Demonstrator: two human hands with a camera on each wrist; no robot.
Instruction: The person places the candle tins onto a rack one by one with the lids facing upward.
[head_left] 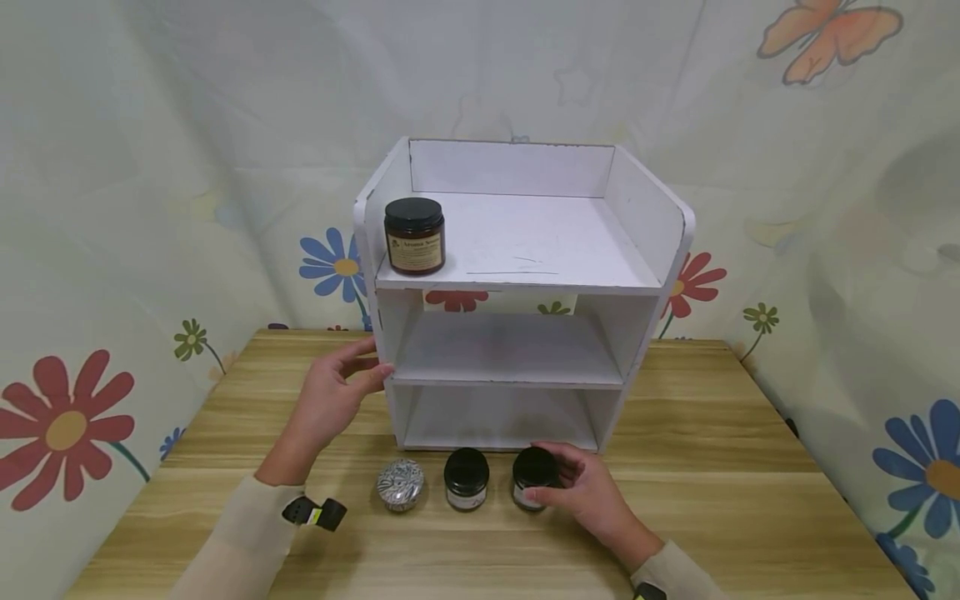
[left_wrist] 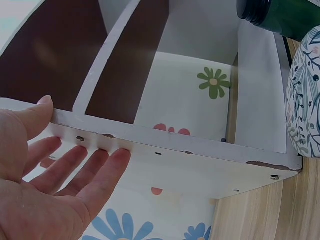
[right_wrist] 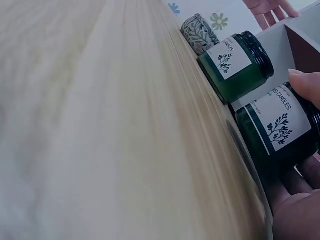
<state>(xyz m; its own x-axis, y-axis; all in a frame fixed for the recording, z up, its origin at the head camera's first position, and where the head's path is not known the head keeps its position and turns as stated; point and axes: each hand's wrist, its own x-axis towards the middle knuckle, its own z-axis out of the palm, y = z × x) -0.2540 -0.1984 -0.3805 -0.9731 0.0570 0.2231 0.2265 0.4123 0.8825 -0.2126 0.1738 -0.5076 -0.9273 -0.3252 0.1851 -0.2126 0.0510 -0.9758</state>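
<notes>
My right hand [head_left: 588, 492] grips a dark green candle jar [head_left: 535, 479] with a black lid, thumb on its label side and fingers behind. Whether the jar touches the tabletop I cannot tell. Left of it stand a matching candle jar [right_wrist: 235, 67] and a small round tin [head_left: 401, 485] with a leaf pattern. My left hand [head_left: 333, 400] rests against the left side of a white shelf unit [head_left: 495, 342]. In the left wrist view its thumb touches the panel's front edge, while the fingertips lie on the outer face. An amber candle jar [head_left: 415, 236] stands on the top shelf, at the left.
A wood-grain table [head_left: 690, 467] carries the shelf unit and the row of containers before it. Below the top, the unit has a middle shelf [head_left: 510, 346] and a bottom compartment [head_left: 498, 417]. A flower-printed cloth [head_left: 247, 167] hangs behind and at both sides.
</notes>
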